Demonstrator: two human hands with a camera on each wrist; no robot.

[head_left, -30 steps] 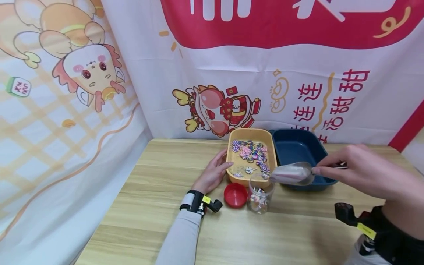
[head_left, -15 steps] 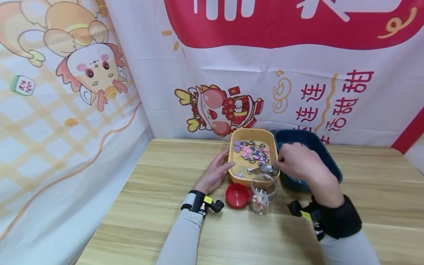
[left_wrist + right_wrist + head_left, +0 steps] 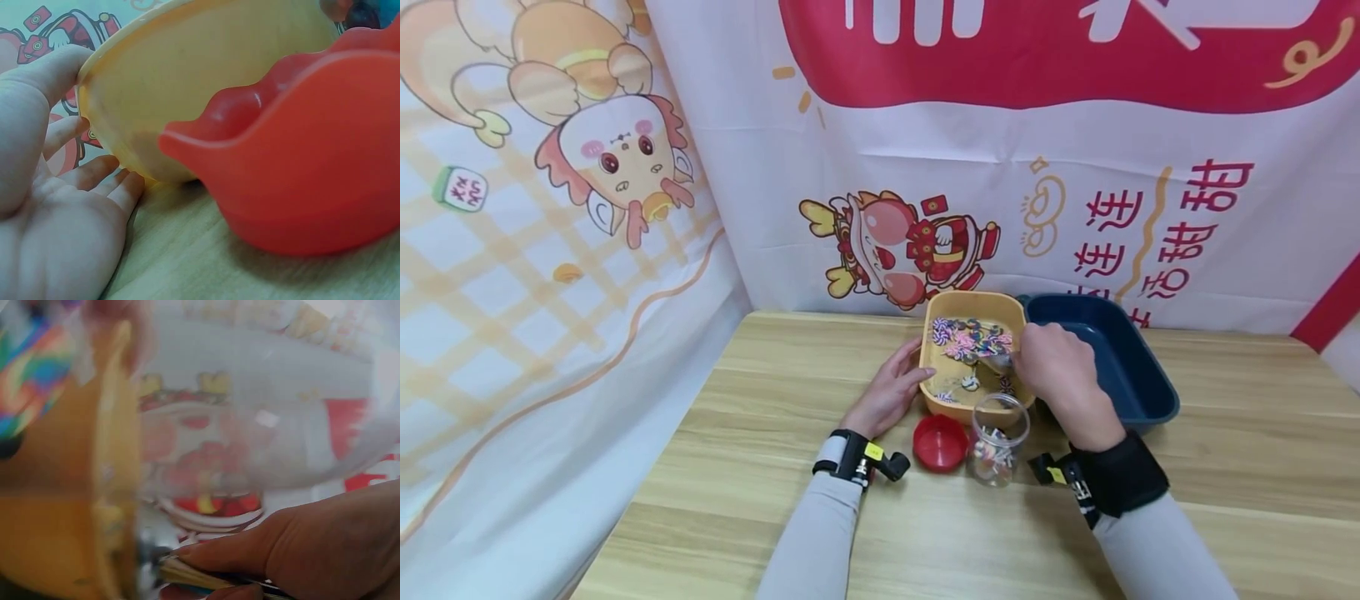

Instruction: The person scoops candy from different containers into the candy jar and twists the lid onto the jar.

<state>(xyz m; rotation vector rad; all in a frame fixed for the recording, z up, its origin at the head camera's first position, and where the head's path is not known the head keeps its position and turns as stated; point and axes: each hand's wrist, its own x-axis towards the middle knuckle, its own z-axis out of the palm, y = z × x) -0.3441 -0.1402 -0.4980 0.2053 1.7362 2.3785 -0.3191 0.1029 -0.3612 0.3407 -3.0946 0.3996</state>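
My left hand [image 3: 887, 392] steadies a yellow plastic tub [image 3: 951, 408], thumb over the rim and fingers against its outer wall, as the left wrist view shows. Small swirl lollipops [image 3: 973, 339] in purple, pink and rainbow colours lie in the tub. With my right hand [image 3: 1060, 375] I grip a metal scoop [image 3: 997, 361], its bowl down inside the tub near the lollipops; the hand covers its handle in the head view. A clear jar [image 3: 992, 458], partly filled with small striped pieces, stands upright in front of the tub and fills much of the right wrist view.
A small red scalloped bowl [image 3: 934, 454] stands left of the jar, close to my left wrist. Right of the yellow tub is a dark blue tub [image 3: 1161, 392]. A printed cloth [image 3: 865, 133] hangs behind the wooden table [image 3: 715, 467].
My right hand has moved left from over the blue tub, bringing the scoop from the jar's mouth down into the yellow tub, then farther back toward the lollipops. My left hand stays at the tub.
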